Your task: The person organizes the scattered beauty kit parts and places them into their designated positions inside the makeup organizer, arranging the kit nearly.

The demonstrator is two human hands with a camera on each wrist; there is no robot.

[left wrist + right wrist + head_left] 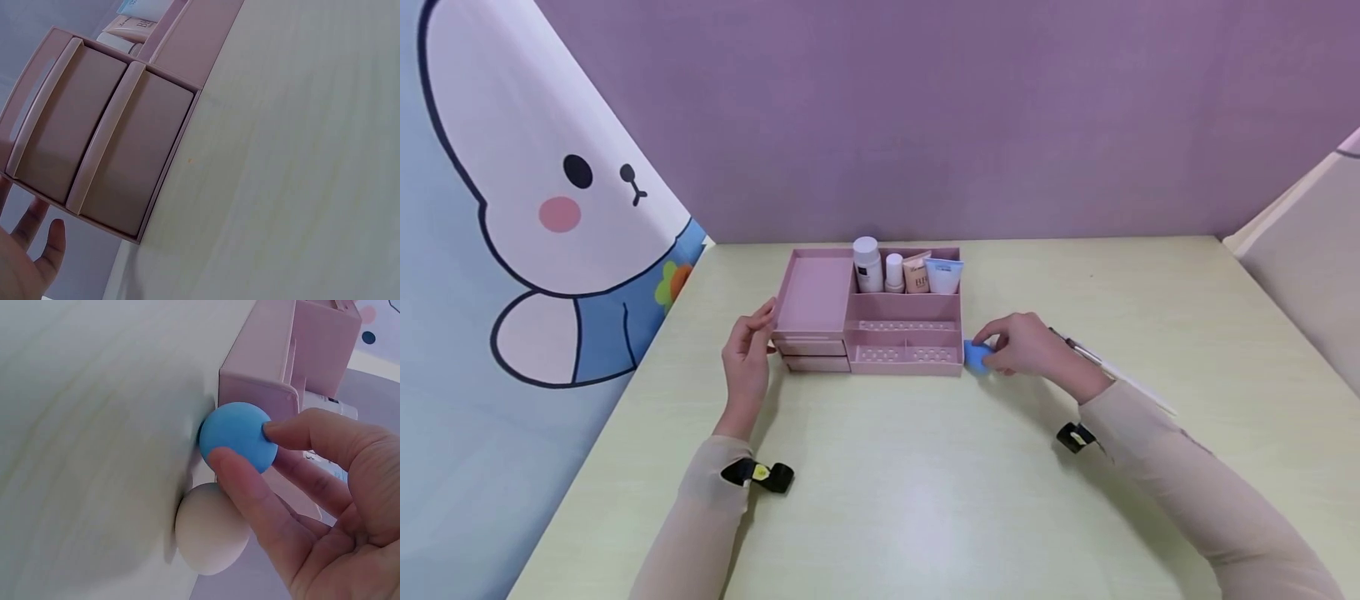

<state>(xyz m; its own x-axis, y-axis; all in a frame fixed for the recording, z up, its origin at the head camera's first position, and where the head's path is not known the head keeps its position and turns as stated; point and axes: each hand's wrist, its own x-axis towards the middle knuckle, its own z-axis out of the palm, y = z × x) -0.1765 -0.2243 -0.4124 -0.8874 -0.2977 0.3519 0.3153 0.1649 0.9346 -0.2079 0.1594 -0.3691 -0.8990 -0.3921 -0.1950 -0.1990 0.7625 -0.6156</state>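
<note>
My right hand [1026, 343] pinches a round blue makeup sponge [234, 434] between thumb and fingertips, at the right side wall of a pink desktop organizer [906, 308]. A pale egg-shaped sponge [211, 528] sits close by the fingers in the right wrist view; the hand hides it from the head view. Over on the other side, my left hand [748, 354] rests its extended fingers against the organizer's left wall. Two shut drawers [128, 147] face front there. Bottles [868, 265] and tubes [943, 275] stand in the rear compartment, while the front compartments [880, 355] hold nothing.
Behind my right hand lie thin dark sticks like pens or brushes [1084, 353] and a flat white strip [1138, 390] on the pale wooden table [880, 492]. A purple wall panel [962, 125] rises at the back, with a cartoon-printed cloth [572, 250] on the left.
</note>
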